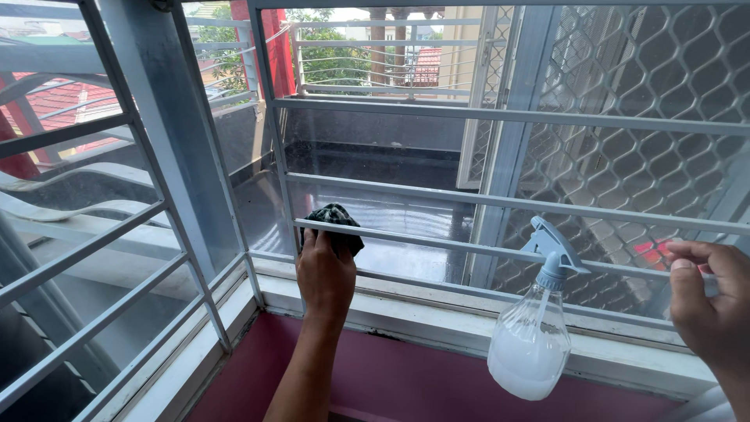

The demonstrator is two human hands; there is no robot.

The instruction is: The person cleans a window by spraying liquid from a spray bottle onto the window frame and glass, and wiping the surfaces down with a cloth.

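My left hand (325,275) presses a dark crumpled cloth (334,223) against a white horizontal window bar (437,242) and the glass behind it. A clear spray bottle (531,352) with a pale blue trigger head hangs by that head from the same bar, holding a little whitish liquid. Just right of the bottle, at the frame's right edge, my right hand (709,301) curls its fingers round the bar's end. Neither hand touches the bottle.
White metal bars cross both window panes, which meet at a corner post (168,125). A white sill (437,316) runs below, above a dark pink wall. Beyond the glass are a wet dark balcony floor, a diamond-mesh grille (648,94) and railings.
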